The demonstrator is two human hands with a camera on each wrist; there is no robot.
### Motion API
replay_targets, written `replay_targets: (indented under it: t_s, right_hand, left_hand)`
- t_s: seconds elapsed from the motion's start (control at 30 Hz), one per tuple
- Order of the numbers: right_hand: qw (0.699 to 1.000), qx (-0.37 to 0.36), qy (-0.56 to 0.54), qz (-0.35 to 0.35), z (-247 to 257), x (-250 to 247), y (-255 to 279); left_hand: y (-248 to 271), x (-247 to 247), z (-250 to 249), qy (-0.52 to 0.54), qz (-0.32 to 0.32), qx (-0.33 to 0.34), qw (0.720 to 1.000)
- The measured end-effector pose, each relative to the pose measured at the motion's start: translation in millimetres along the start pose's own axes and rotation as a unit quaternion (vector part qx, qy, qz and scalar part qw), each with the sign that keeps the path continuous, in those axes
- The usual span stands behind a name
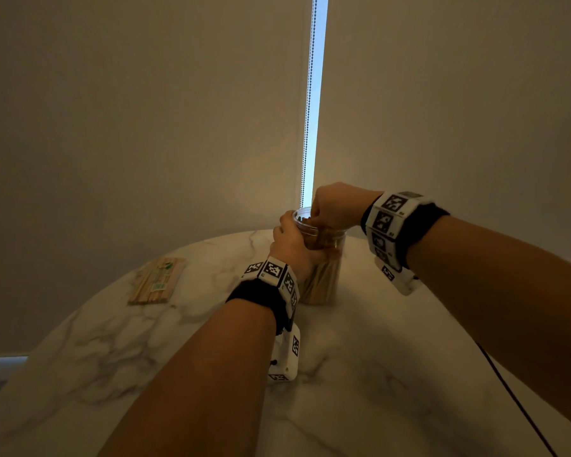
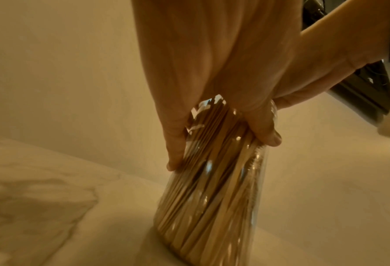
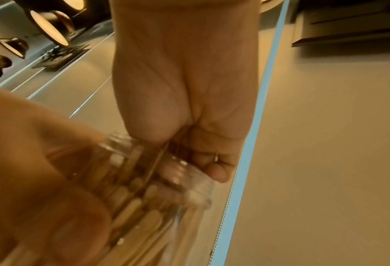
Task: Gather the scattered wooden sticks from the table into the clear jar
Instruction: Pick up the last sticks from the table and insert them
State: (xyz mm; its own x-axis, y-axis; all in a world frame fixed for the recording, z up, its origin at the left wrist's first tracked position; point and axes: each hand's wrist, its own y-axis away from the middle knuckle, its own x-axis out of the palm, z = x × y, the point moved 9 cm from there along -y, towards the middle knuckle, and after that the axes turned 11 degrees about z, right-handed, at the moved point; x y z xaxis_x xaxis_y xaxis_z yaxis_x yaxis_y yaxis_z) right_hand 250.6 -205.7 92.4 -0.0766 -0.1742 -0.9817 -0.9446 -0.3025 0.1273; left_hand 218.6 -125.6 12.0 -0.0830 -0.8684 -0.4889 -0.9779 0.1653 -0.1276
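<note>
A clear jar stands upright on the marble table, packed with wooden sticks. My left hand grips the jar's upper part, thumb on one side and fingers on the other. My right hand hovers over the jar's mouth with its fingers curled down among the stick tops, pinching a few thin sticks that run into the jar. In the right wrist view the right hand meets the jar rim, and the left hand is a blur.
A wrapped pack of wooden sticks lies flat at the table's far left. Window blinds with a bead chain hang just behind the jar. A black cable crosses the table's right side.
</note>
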Motion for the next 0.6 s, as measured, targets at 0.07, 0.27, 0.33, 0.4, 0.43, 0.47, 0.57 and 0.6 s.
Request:
replay_targets:
  t_s: [0.07,0.27,0.33,0.4,0.43,0.47,0.57,0.6]
  right_hand:
    - [0.999,0.018,0.001,0.037,3,7,-5]
    - [0.986,-0.015,-0.151,0.066,-11,-13,15]
    - [0.996,-0.008,-0.05,0.071,-5,-6,18]
    - [0.997,-0.007,-0.003,0.077,2,3,16]
    - [0.998,-0.006,-0.02,0.065,3,1,15]
    - [0.998,-0.007,-0.053,0.038,1,-5,15]
    - [0.995,0.002,-0.102,-0.011,-10,-10,18]
    - [0.995,0.001,-0.096,-0.007,-11,-8,18]
  left_hand:
    - [0,0,0,-0.001,0.002,-0.001,1.0]
    - [-1,0,3,0.005,0.001,0.005,1.0]
    - [-1,0,4,0.01,0.0,0.006,1.0]
    - [-1,1,3,0.01,0.001,0.005,1.0]
    - [-1,1,3,0.006,0.002,0.005,1.0]
    - [-1,1,3,0.002,0.002,0.006,1.0]
    - [0,0,3,-0.004,0.0,0.008,1.0]
    - [-1,0,4,-0.003,0.0,0.007,1.0]
